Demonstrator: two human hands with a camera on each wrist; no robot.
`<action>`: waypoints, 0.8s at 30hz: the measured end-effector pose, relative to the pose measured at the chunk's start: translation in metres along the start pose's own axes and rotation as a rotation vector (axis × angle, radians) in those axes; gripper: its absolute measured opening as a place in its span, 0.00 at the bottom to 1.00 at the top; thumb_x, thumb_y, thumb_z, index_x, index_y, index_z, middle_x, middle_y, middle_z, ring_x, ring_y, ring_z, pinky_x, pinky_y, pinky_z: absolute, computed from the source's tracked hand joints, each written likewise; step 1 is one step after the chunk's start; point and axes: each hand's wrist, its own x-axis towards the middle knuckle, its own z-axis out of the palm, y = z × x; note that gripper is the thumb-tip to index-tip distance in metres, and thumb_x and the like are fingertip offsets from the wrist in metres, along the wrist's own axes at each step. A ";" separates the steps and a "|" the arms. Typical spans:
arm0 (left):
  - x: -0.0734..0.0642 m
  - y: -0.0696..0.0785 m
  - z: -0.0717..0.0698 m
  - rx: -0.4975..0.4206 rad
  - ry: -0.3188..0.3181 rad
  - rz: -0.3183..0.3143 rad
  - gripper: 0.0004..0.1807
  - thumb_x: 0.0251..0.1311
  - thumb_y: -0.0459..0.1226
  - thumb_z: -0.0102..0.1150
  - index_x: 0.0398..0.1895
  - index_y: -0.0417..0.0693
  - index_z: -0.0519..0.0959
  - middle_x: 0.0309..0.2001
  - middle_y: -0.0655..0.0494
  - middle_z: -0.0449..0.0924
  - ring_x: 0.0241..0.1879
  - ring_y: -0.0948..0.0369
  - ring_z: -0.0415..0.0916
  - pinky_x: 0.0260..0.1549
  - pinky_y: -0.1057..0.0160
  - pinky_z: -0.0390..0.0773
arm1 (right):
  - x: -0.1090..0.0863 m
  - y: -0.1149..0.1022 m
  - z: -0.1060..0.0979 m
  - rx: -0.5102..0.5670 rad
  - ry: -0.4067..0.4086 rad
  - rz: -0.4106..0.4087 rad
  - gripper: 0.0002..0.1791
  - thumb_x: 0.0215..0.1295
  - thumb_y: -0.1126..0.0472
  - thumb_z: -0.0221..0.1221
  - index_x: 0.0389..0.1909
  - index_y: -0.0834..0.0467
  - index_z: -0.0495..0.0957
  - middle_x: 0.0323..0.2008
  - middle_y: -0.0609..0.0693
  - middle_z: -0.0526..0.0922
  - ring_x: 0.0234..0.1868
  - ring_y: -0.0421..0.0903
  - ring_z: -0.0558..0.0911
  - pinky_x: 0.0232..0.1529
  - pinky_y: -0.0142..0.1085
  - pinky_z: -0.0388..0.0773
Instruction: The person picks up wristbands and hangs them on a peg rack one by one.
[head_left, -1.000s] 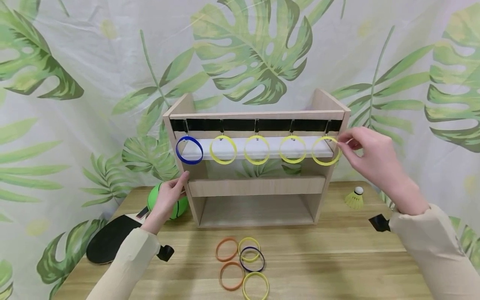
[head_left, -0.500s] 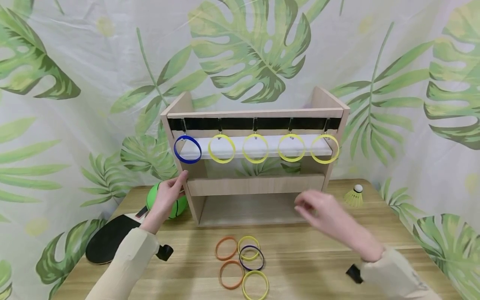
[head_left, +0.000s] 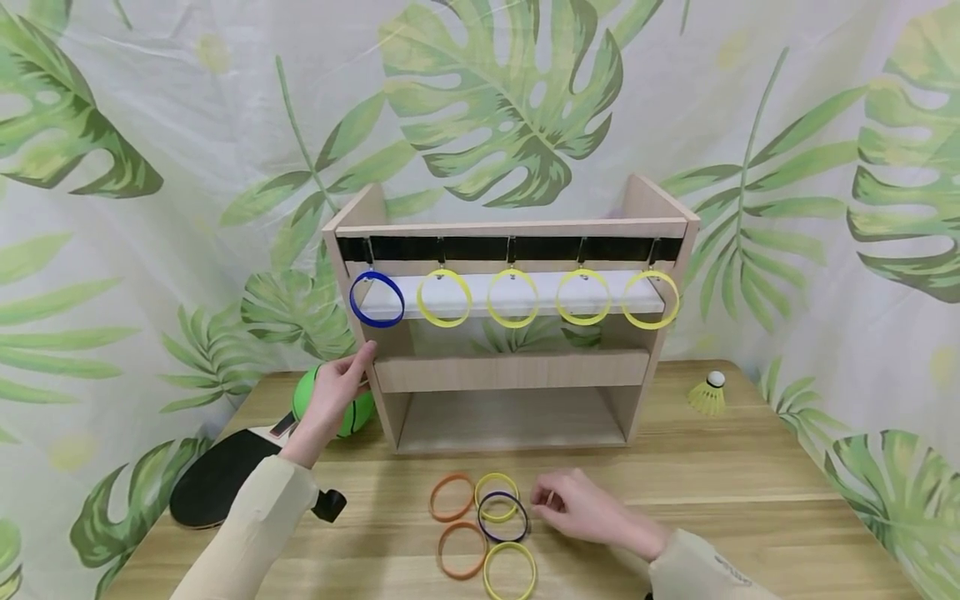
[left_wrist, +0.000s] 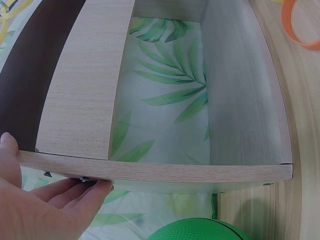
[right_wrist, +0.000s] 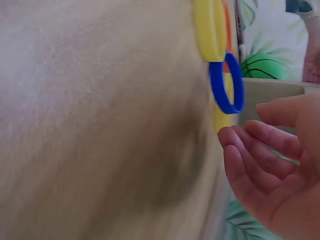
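Now my right hand (head_left: 581, 504) is down low by the table (head_left: 705, 475), right next to the dark blue ring (right_wrist: 216, 82). The blue ring is just to the left of my right fingertips, and a tiny bit closer to me. My right fingers are loosely bent, with the thumb apart from them, and they hold nothing; the right wrist view shows a little gap before the ring. My left hand (head_left: 341, 387) is much farther from it, up and to the left, and it grips the side of the wooden shelf (head_left: 513, 372), so my right hand is the near one. The blue ring is round, so it has no long way and points nowhere. Its hole looks mostly up. It lies across the far yellow ring (head_left: 497, 475), and one edge may be tipped up on it, but I can't be sure. Its near edge comes close to the near yellow ring (head_left: 485, 573); I can't tell if they touch. Two orange rings (left_wrist: 287, 22) lie past it, so its right edge is the side my fingers face. Up on the shelf, five hanging rings (head_left: 513, 325) face me from their hooks (head_left: 512, 250), turned another way than this one.
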 end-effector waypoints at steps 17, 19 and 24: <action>-0.001 0.000 -0.002 -0.002 0.002 -0.005 0.47 0.68 0.63 0.46 0.73 0.33 0.59 0.75 0.38 0.58 0.73 0.45 0.61 0.69 0.52 0.70 | 0.019 0.009 0.020 -0.004 -0.075 0.109 0.03 0.64 0.63 0.64 0.32 0.57 0.83 0.25 0.43 0.83 0.24 0.25 0.71 0.26 0.19 0.75; -0.001 0.000 -0.002 -0.001 0.000 -0.004 0.47 0.68 0.63 0.46 0.73 0.33 0.59 0.75 0.38 0.58 0.73 0.45 0.61 0.70 0.52 0.70 | 0.020 0.008 0.019 0.023 -0.077 0.112 0.03 0.64 0.63 0.64 0.32 0.58 0.83 0.26 0.44 0.83 0.25 0.25 0.72 0.27 0.19 0.75; -0.001 0.000 -0.002 -0.004 -0.006 -0.004 0.47 0.68 0.63 0.46 0.74 0.34 0.59 0.76 0.38 0.56 0.74 0.44 0.60 0.71 0.51 0.69 | 0.021 0.000 0.010 0.106 -0.073 0.099 0.00 0.64 0.66 0.64 0.34 0.59 0.82 0.28 0.47 0.86 0.28 0.27 0.76 0.29 0.20 0.79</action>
